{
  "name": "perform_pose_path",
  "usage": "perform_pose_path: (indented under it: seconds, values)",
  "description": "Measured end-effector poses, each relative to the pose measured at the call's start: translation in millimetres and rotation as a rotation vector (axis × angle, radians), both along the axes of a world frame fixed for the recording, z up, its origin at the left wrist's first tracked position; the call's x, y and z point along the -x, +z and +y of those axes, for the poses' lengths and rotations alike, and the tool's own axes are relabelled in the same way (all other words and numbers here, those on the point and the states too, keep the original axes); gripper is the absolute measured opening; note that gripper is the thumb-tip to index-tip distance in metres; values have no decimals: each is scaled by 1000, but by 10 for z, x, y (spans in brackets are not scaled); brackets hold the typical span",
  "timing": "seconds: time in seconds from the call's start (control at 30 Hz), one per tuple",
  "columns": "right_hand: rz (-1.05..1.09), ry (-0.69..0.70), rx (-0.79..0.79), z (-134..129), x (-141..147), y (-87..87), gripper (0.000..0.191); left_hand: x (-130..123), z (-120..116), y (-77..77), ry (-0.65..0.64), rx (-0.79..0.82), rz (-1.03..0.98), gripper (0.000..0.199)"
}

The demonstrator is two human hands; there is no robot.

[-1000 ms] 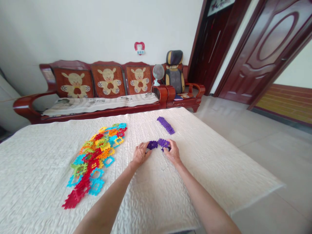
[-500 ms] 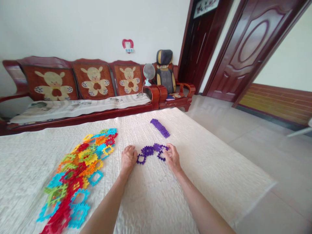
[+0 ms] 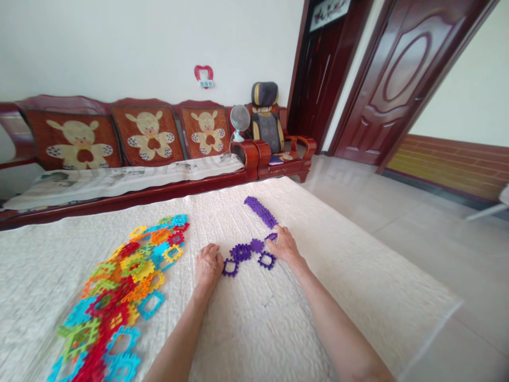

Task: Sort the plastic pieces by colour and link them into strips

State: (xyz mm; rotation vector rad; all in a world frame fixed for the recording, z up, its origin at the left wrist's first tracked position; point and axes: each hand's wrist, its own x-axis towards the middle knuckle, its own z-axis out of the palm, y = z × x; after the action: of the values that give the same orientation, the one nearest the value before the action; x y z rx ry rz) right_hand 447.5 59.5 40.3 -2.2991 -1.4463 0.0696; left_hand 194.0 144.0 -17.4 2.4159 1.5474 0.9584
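My right hand point(image 3: 284, 244) grips a purple piece point(image 3: 272, 237) between thumb and fingers, just below the near end of a purple row point(image 3: 260, 211) of stacked pieces. Purple pieces lie between my hands: a square frame point(image 3: 266, 260), a solid one point(image 3: 256, 245), a small cluster point(image 3: 240, 252) and another square frame point(image 3: 230, 267). My left hand point(image 3: 209, 263) rests on the cloth beside that last frame, its fingers loosely curved and apart, holding nothing visible.
A long heap of red, blue, yellow, orange and green pieces point(image 3: 131, 265) lies on the white cloth point(image 3: 246, 323) at the left. Behind stand a wooden sofa point(image 3: 147, 185), a fan point(image 3: 240, 118) and a chair with a massage cushion point(image 3: 268, 130).
My right hand has moved slightly up and right with a purple piece, away from the square frame, which now lies fully visible. The view has shifted a little.
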Motion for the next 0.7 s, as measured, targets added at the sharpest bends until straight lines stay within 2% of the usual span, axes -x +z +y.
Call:
perform_pose_path:
  seconds: [0.1, 0.17, 0.27, 0.43, 0.53, 0.63, 0.7]
  values:
    - [54, -22, -44, 60, -5, -113, 56, 28, 130, 96, -36, 60, 92, 32]
    - [82, -36, -46, 51, -61, -97, 53, 51, 249, 155, -29, 117, 122, 32]
    - [75, -49, 43, -8, -190, 78, 50, 71, 383, 165, 41, 137, 84, 32]
    - [-46, -34, 383, 19, -301, 423, 55, 96, 441, 18, 60, 72, -40, 33]
    - [-74, -13, 480, 158, -243, 476, 56, 117, 456, -33, 42, 71, -108, 32]
    - [-85, 10, 497, 272, -141, 470, 53, 125, 469, -35, 35, 74, -139, 32]
    - [-83, 53, 489, 289, -82, 477, 45, 122, 472, -27, 37, 78, -143, 32]
